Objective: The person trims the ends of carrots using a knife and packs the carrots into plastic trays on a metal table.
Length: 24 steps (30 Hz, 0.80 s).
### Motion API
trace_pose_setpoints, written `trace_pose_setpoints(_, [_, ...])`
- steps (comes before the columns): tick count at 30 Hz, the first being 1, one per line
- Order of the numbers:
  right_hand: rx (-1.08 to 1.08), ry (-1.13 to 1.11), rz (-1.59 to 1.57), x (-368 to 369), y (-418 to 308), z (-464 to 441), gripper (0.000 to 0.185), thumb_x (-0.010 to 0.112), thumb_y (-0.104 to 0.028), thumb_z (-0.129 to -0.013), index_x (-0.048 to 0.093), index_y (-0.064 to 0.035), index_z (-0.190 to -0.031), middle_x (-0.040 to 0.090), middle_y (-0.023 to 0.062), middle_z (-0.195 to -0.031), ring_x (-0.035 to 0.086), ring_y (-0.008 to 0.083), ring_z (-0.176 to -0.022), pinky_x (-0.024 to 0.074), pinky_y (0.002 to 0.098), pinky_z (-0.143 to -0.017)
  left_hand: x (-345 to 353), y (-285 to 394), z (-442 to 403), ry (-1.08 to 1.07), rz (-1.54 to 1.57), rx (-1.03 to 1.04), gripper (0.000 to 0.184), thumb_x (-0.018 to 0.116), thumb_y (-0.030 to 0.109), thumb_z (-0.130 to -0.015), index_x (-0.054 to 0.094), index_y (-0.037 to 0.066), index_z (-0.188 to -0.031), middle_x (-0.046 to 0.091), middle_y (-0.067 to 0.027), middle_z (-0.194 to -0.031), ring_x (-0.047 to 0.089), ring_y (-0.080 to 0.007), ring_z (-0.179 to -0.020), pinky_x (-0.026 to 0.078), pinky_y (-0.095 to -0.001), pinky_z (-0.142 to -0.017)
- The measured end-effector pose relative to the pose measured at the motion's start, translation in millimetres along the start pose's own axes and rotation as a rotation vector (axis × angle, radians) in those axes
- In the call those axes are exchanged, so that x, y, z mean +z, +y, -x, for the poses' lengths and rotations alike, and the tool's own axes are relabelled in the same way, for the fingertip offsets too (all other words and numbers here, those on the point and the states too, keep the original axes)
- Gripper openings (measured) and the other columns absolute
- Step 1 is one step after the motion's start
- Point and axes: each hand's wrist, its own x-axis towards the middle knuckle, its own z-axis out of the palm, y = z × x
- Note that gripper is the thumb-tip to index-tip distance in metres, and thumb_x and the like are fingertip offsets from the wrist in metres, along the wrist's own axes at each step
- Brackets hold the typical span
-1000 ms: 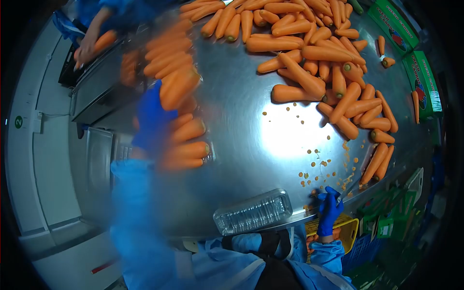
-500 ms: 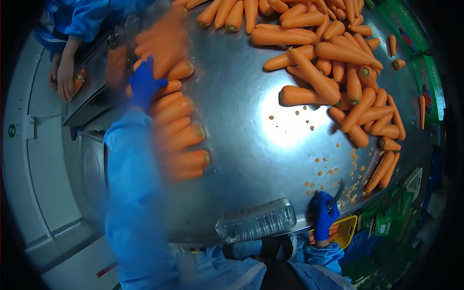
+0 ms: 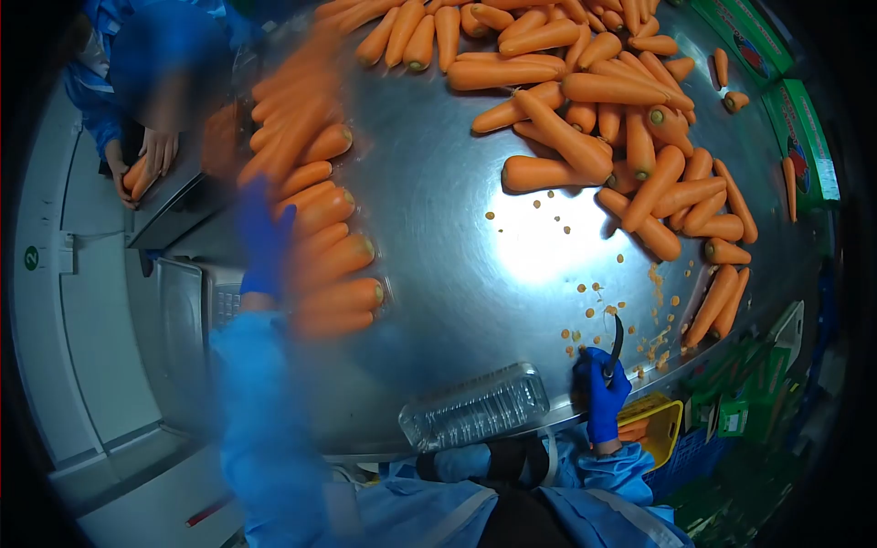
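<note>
In its blue glove, my left hand [image 3: 265, 242] is smeared by motion at the left side of the steel table. It is beside a row of carrots [image 3: 336, 252] lying in clear trays; whether it touches them is unclear. My right hand [image 3: 607, 400], also gloved in blue, is closed on the handle of a small curved knife [image 3: 618, 340] at the front edge. Carrot trimmings [image 3: 590, 312] are scattered just beyond the blade. An unfilled clear plastic tray [image 3: 475, 406] rests near the front edge, left of the right hand.
A large pile of carrots [image 3: 614, 88] spreads over the far and right parts of the steel table [image 3: 429, 265]. Green boxes [image 3: 802, 146] line the right edge. A yellow crate [image 3: 671, 429] holds carrots below the front edge. Another person's hands [image 3: 155, 160] hold carrots at upper left.
My left hand has drawn back toward me from the farther carrots. My right hand still grips the knife, its blade now pointing more away from me. The co-worker has leaned forward.
</note>
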Motion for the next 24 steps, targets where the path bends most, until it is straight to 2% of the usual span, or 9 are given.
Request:
trace_pose_setpoints(5, [-0.022, 0.0, -0.025, -5, 10, 0, 0.014, 0.061, 0.002, -0.09, 0.067, 0.0041, -0.102, 0.071, 0.0075, -0.095, 0.062, 0.0103, -0.082, 0.0504, 0.0272, -0.081, 9, -31, -55, -0.075, 0.064, -0.133, 0.084, 0.083, 0.018, -0.072, 0.042, 0.002, -0.144, 0.051, -0.0164, -0.139, 0.049, -0.0316, -0.129, 0.038, -0.0409, -0.11])
trace_pose_setpoints(7, [-0.019, 0.021, 0.01, -5, 13, 1, 0.014, 0.061, 0.002, -0.09, 0.067, 0.0042, -0.102, 0.071, 0.0075, -0.096, 0.062, 0.0101, -0.083, 0.0503, 0.0271, -0.081, 20, -40, -76, -0.103, -0.052, -0.041, 0.091, 0.085, 0.023, -0.069, 0.04, 0.003, -0.145, 0.05, -0.0175, -0.14, 0.049, -0.0334, -0.129, 0.038, -0.0416, -0.11])
trace_pose_setpoints(10, [-0.001, 0.029, 0.003, -3, 9, 0, 0.015, 0.061, 0.002, -0.09, 0.067, 0.004, -0.103, 0.07, 0.0074, -0.094, 0.062, 0.0103, -0.083, 0.0501, 0.0266, -0.08, 30, -46, -98, -0.291, -0.31, -0.105, 0.092, 0.081, 0.028, -0.075, 0.032, 0.007, -0.15, 0.04, -0.0149, -0.147, 0.04, -0.0304, -0.135, 0.035, -0.0412, -0.112])
trace_pose_setpoints(13, [0.072, 0.047, 0.009, 0, 4, 0, 0.011, 0.058, 0.001, -0.092, 0.066, 0.004, -0.098, 0.067, 0.0057, -0.086, 0.062, 0.0135, -0.08, 0.0501, 0.029, -0.081, 44, -60, -106, -0.409, -0.361, -0.22, 0.092, 0.081, 0.028, -0.073, 0.034, 0.007, -0.149, 0.04, -0.0159, -0.146, 0.041, -0.0321, -0.135, 0.036, -0.0403, -0.112])
trace_pose_setpoints(16, [0.021, 0.044, 0.055, -2, 15, -2, 0.017, 0.061, 0.0, -0.09, 0.068, 0.0033, -0.106, 0.07, 0.0071, -0.091, 0.062, 0.0109, -0.083, 0.0502, 0.0267, -0.08, 49, -65, -99, -0.398, -0.257, -0.23, 0.09, 0.081, 0.027, -0.073, 0.036, 0.008, -0.148, 0.04, -0.0161, -0.146, 0.041, -0.0315, -0.135, 0.037, -0.0386, -0.111])
trace_pose_setpoints(19, [0.018, 0.046, 0.075, -1, 14, -3, 0.018, 0.062, 0.0, -0.09, 0.068, 0.0032, -0.107, 0.071, 0.0067, -0.092, 0.063, 0.0112, -0.083, 0.0503, 0.0273, -0.081, 53, -63, -101, -0.359, -0.337, -0.232, 0.098, 0.081, 0.029, -0.066, 0.035, 0.011, -0.15, 0.049, -0.019, -0.143, 0.047, -0.0347, -0.132, 0.036, -0.0414, -0.111])
trace_pose_setpoints(21, [0.03, 0.041, 0.071, 1, 9, -4, 0.019, 0.062, 0.0, -0.09, 0.068, 0.0035, -0.108, 0.07, 0.0059, -0.091, 0.063, 0.0111, -0.083, 0.0501, 0.027, -0.081, 62, -83, -94, -0.297, -0.336, -0.212, 0.099, 0.082, 0.029, -0.065, 0.035, 0.011, -0.15, 0.049, -0.0183, -0.143, 0.047, -0.0353, -0.132, 0.036, -0.0425, -0.11])
trace_pose_setpoints(23, [0.036, 0.024, 0.041, 3, 6, -4, 0.02, 0.062, -0.001, -0.09, 0.068, 0.0033, -0.109, 0.07, 0.005, -0.091, 0.062, 0.0108, -0.082, 0.0499, 0.0265, -0.08, 63, -79, -95, -0.228, -0.379, -0.185, 0.101, 0.084, 0.03, -0.064, 0.035, 0.011, -0.15, 0.049, -0.018, -0.143, 0.048, -0.0353, -0.131, 0.037, -0.0432, -0.11])
trace_pose_setpoints(24, [0.039, 0.017, 0.016, 3, 9, -4, 0.021, 0.061, -0.001, -0.091, 0.068, 0.0031, -0.11, 0.07, 0.0045, -0.091, 0.062, 0.0106, -0.082, 0.0497, 0.0261, -0.08, 57, -55, -95, -0.193, -0.415, -0.165, 0.102, 0.084, 0.03, -0.063, 0.035, 0.011, -0.15, 0.049, -0.0179, -0.142, 0.048, -0.0351, -0.131, 0.037, -0.0434, -0.109])
